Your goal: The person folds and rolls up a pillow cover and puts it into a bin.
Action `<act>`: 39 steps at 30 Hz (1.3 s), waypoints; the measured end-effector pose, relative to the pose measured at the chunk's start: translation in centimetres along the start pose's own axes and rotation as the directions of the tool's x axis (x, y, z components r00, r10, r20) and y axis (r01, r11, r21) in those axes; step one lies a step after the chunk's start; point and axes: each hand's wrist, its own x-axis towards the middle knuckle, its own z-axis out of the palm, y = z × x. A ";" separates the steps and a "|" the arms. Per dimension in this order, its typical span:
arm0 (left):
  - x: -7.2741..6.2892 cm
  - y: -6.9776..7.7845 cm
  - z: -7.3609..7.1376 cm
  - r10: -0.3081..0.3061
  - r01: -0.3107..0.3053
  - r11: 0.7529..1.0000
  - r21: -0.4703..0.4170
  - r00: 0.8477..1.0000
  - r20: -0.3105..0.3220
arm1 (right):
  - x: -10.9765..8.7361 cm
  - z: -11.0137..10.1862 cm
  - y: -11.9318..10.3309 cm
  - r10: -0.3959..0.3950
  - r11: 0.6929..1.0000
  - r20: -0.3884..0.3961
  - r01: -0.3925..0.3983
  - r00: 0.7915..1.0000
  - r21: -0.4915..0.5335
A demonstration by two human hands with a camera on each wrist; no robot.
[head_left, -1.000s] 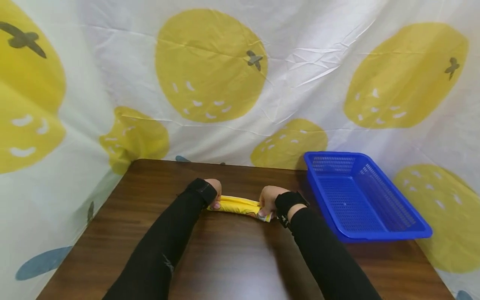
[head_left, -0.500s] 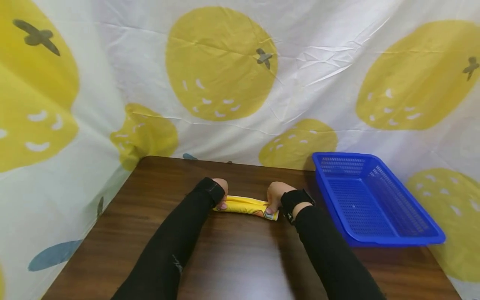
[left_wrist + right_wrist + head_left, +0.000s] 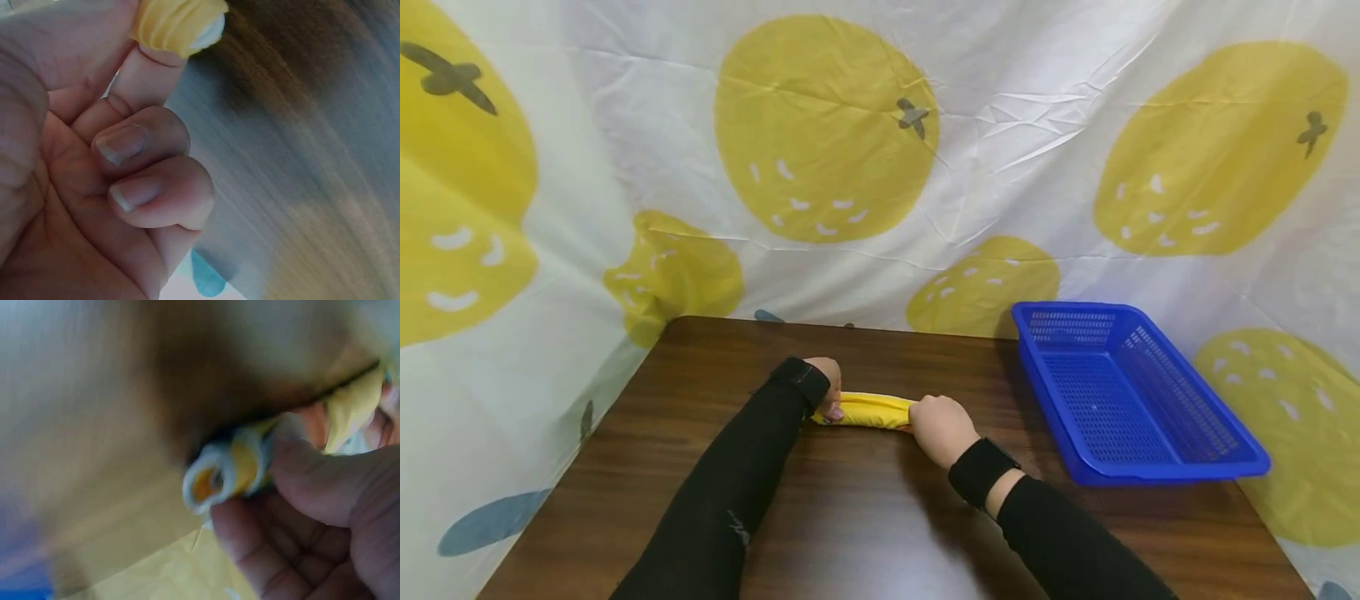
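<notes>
A yellow cloth (image 3: 874, 411), rolled into a narrow strip, lies crosswise on the brown table between both hands in the head view. At its left end my left hand (image 3: 826, 388) pinches it; the left wrist view shows a ribbed yellow edge (image 3: 178, 25) of it between thumb and finger, with the other fingers curled. My right hand (image 3: 942, 430) covers the other end in the head view. In the right wrist view, which is blurred, the thumb and fingers (image 3: 240, 531) hold the rolled end (image 3: 209, 481), with its white edge coiled into a tube.
A blue plastic basket (image 3: 1150, 477) with perforated sides stands on the right of the wooden table (image 3: 820, 525). Behind and beside the table hangs a white curtain (image 3: 970, 192) printed with yellow fruit.
My right hand has turned at the wrist and shifted slightly towards me, covering the cloth's right end that showed before. The left hand keeps its pinch in about the same place.
</notes>
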 end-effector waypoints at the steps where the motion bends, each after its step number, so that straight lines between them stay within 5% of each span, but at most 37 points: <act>1: 0.0 -0.3 0.1 -0.021 0.021 0.999 -0.045 1.000 0.007 | -0.2 0.1 -0.4 0.009 1.000 -0.019 -0.009 1.000 -0.003; 7: -0.9 -1.5 0.6 -0.129 0.125 0.982 -0.138 0.991 -0.018 | -0.2 0.6 -1.5 0.051 0.999 -0.082 -0.050 0.995 0.006; 11: -2.9 -1.0 1.3 -0.109 0.060 0.972 -0.225 0.971 -0.211 | 0.2 0.4 -1.3 0.056 0.998 -0.049 -0.056 0.997 0.008; 13: -3.9 -0.1 1.8 -0.066 -0.003 0.981 -0.195 0.936 -0.345 | 0.4 0.3 -1.1 0.053 0.999 -0.032 -0.053 0.998 0.012; 17: -5.7 2.4 3.3 0.017 -0.045 0.998 -0.034 0.817 -0.576 | 0.7 -0.1 -0.5 0.054 0.998 -0.006 -0.054 0.999 0.018; 21: -6.9 4.2 4.8 0.078 -0.005 0.994 0.110 0.740 -0.668 | 1.0 -0.3 -0.1 0.049 0.998 0.010 -0.049 0.999 0.026; 23: -7.2 4.6 5.4 0.093 0.011 0.989 0.145 0.718 -0.690 | 1.0 -0.3 0.1 0.050 0.998 0.017 -0.050 0.999 0.044; 32: -7.9 5.3 6.2 0.147 0.013 0.977 0.214 0.685 -0.714 | 1.1 0.1 0.6 0.041 0.994 0.049 -0.045 0.998 0.101; 35: -7.8 5.2 6.0 0.143 0.024 0.974 0.225 0.706 -0.694 | 1.2 0.2 0.8 0.039 0.994 0.065 -0.046 0.997 0.103; 39: -7.4 4.7 5.4 0.096 0.017 0.986 0.166 0.757 -0.647 | 1.2 0.3 0.7 0.043 0.992 0.073 -0.051 0.996 0.112</act>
